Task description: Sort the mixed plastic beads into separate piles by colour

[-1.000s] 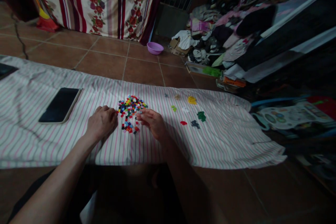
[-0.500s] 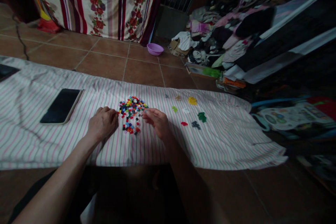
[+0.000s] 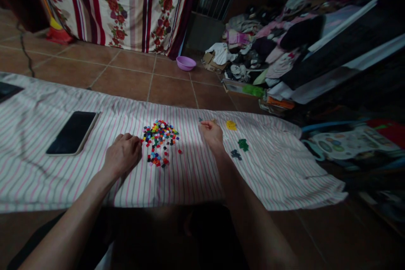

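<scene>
A mixed pile of small coloured pieces lies on the striped cloth. Curled at the pile's left edge, my left hand rests on the cloth; a red piece shows by its fingertips. My right hand is beside the small grey pieces, its fingers pinched together; whatever they hold is too small to make out. Past it are sorted groups: yellow, dark green and dark grey. The tan group is partly hidden behind my right hand.
A phone lies on the striped cloth at left, with another dark device at the far left edge. Beyond on the tiled floor stand a purple basin and heaped clothes.
My right hand has moved from the mixed pile rightward and away to the grey pieces, now covering the light green, white and red groups. A single red piece now lies right of the pile.
</scene>
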Tool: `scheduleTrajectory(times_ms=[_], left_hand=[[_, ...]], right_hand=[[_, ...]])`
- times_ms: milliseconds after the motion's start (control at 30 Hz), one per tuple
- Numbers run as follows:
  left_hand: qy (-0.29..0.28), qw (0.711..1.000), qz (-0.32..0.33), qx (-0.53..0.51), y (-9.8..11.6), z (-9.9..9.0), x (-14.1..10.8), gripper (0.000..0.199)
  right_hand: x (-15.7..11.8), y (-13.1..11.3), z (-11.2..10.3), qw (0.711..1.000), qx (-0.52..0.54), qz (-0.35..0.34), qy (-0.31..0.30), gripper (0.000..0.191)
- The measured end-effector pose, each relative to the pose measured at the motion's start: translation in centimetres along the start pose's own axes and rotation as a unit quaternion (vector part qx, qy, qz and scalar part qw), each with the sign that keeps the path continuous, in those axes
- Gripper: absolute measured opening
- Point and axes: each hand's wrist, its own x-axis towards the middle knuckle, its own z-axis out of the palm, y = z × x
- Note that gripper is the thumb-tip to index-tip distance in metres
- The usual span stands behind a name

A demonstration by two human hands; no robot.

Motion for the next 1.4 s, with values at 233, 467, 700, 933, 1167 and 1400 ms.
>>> scheduleTrajectory(times_ms=[233, 467, 700, 933, 1167, 1400], left_hand=[[0.004, 1.0, 0.005, 0.003, 0.0, 0.2, 0.0, 0.04], [0.022, 1.0, 0.018, -0.008, -0.3, 0.6, 0.0, 0.04], [0.024, 1.0, 0.016, -0.008, -0.1, 0.4, 0.0, 0.039], [0.027, 0.999, 0.021, -0.006, -0.1, 0.3, -0.1, 0.039], [0.023, 1.0, 0.02, 0.001, -0.1, 0.4, -0.1, 0.038], [0.014, 1.0, 0.015, -0.006, -0.1, 0.3, -0.1, 0.037]], right_hand=[[2.2, -0.6, -1.3, 0.966, -0.257, 0.003, 0.006, 0.031], [3.5, -0.3, -0.6, 0.946, -0.317, -0.044, -0.06, 0.035], [4.3, -0.9, 0.0, 0.939, -0.331, -0.048, -0.075, 0.031], [4.7, -0.2, 0.6, 0.959, -0.277, -0.04, -0.036, 0.024], [5.1, 0.6, 1.0, 0.977, -0.209, -0.046, -0.019, 0.019], [4.4, -0.2, 0.4, 0.976, -0.208, -0.06, 0.001, 0.019]])
